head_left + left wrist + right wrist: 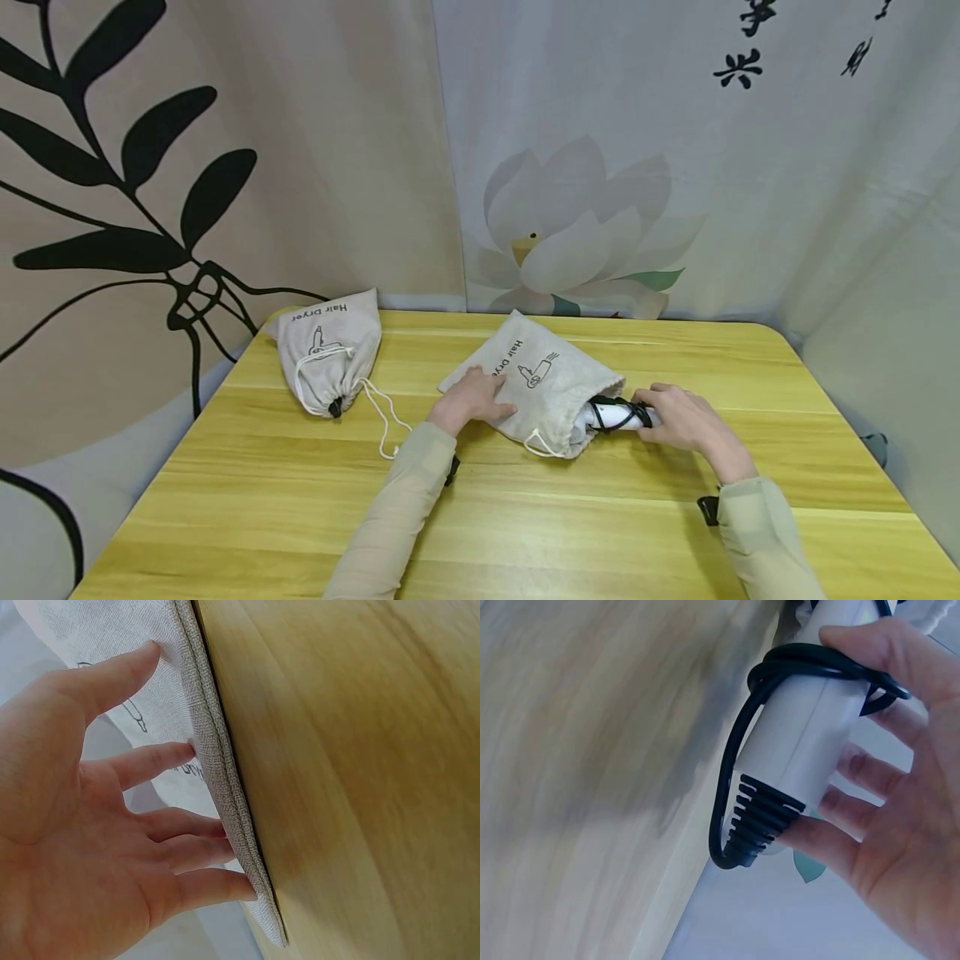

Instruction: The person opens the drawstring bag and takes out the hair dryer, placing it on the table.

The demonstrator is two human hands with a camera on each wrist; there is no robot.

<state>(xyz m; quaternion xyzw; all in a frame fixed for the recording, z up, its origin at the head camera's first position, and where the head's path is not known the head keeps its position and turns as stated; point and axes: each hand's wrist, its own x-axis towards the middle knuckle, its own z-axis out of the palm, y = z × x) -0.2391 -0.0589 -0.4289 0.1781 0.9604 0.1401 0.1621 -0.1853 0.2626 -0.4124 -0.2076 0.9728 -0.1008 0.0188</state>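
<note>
A light grey cloth drawstring bag point(551, 367) printed "Hair Dryer" lies on the table, its mouth towards the right. Out of that mouth sticks the white handle of a hair dryer point(617, 416), wound with a black cord; the rest of it is hidden inside. My right hand point(686, 421) grips the handle's end, thumb by the cord in the right wrist view and fingers around the far side. With spread fingers, my left hand point(472, 398) presses on the bag's left part; in the left wrist view its fingertips point(176, 752) touch near the seamed edge.
A second "Hair Dryer" bag point(330, 350) sits at the table's back left, drawn together at its lower end, with a white drawstring point(386, 421) trailing right. The wooden table point(480, 533) ends at a printed curtain point(360, 150) behind.
</note>
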